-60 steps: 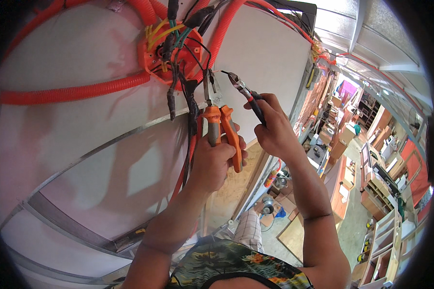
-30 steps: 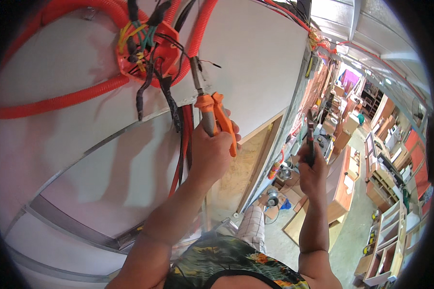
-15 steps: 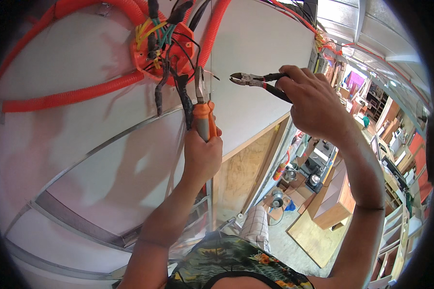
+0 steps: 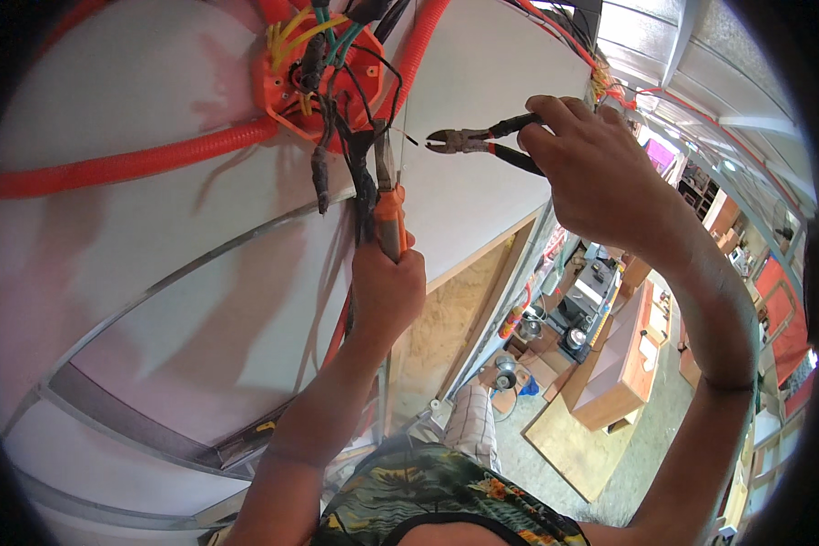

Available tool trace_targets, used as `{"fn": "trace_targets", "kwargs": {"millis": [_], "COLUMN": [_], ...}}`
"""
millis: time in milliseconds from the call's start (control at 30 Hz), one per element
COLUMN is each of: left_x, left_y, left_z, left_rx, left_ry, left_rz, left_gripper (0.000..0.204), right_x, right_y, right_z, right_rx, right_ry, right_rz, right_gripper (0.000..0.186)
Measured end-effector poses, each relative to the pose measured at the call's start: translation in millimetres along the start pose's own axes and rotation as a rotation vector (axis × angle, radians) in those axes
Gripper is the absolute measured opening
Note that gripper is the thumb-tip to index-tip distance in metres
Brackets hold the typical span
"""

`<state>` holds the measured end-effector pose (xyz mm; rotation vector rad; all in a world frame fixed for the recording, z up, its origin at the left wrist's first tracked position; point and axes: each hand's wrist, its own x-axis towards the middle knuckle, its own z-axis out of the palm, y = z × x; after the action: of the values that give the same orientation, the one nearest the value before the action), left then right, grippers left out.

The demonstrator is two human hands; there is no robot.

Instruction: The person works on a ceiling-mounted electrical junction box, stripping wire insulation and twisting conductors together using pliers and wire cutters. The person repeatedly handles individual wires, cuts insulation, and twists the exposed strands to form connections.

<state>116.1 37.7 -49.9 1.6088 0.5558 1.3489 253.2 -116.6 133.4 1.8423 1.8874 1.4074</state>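
Note:
My left hand point(image 4: 388, 287) is closed around the orange-and-grey handles of a pair of pliers point(image 4: 389, 218). Their jaws point up beside the taped black wires point(image 4: 362, 173) below an orange junction box point(image 4: 366, 68). A thin black wire point(image 4: 400, 123) with a bare copper end reaches past the plier jaws; whether they grip it I cannot tell. In my right hand point(image 4: 601, 173) are diagonal cutters point(image 4: 460, 141) with black handles. Their jaws stand slightly apart, just right of the wire's tip. Yellow, green and black wires point(image 4: 323, 41) hang out of the box.
Orange corrugated conduits point(image 4: 136, 164) run to the box along a white wall panel point(image 4: 500, 82). Below right, a wooden cabinet point(image 4: 614, 364), a plywood sheet point(image 4: 578, 446) and a fan-like metal object point(image 4: 505, 373) stand on the floor. A metal frame strip point(image 4: 200, 264) crosses the wall at left.
The view has shifted a little. The cutters have come closer to the wire tip, and the pliers in my left hand have turned more edge-on.

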Motion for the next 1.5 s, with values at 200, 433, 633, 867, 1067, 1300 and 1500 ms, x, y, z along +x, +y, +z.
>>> {"fn": "trace_targets", "kwargs": {"millis": [200, 433, 633, 867, 1067, 1300, 1500], "left_x": [-4.0, -4.2, -6.6, -8.8, 0.1, -3.8, -2.8], "left_y": [11.6, 24.0, 23.7, 21.0, 18.4, 28.4, 25.4], "left_z": [-8.6, -18.5, -18.6, -4.1, 6.6, 5.4, 7.8], "left_rx": [-0.485, -0.851, -0.913, -0.654, -0.439, -0.489, -0.452], "left_ry": [-0.285, -0.565, -0.566, -0.363, -0.184, -0.263, -0.245], "left_rz": [-0.205, -0.282, -0.318, -0.239, -0.094, -0.125, -0.071], "left_gripper": [0.048, 0.053, 0.051, 0.045, 0.047, 0.052, 0.05], "right_x": [-5.3, -12.1, -12.4, -23.0, -23.3, -23.0, -28.6], "right_y": [-3.6, -10.3, -15.3, -13.4, -5.5, -11.7, -16.8], "right_z": [33.2, 76.0, 69.9, 47.7, 16.5, 22.4, 34.0], "right_rx": [0.384, 0.237, 0.134, 0.308, 0.522, 0.585, 0.469], "right_ry": [-0.004, 0.314, 0.363, 0.153, -0.105, -0.056, 0.073], "right_rz": [0.11, 0.207, 0.205, 0.175, 0.237, 0.284, 0.234], "right_gripper": [0.041, 0.047, 0.037, 0.047, 0.052, 0.05, 0.049]}}
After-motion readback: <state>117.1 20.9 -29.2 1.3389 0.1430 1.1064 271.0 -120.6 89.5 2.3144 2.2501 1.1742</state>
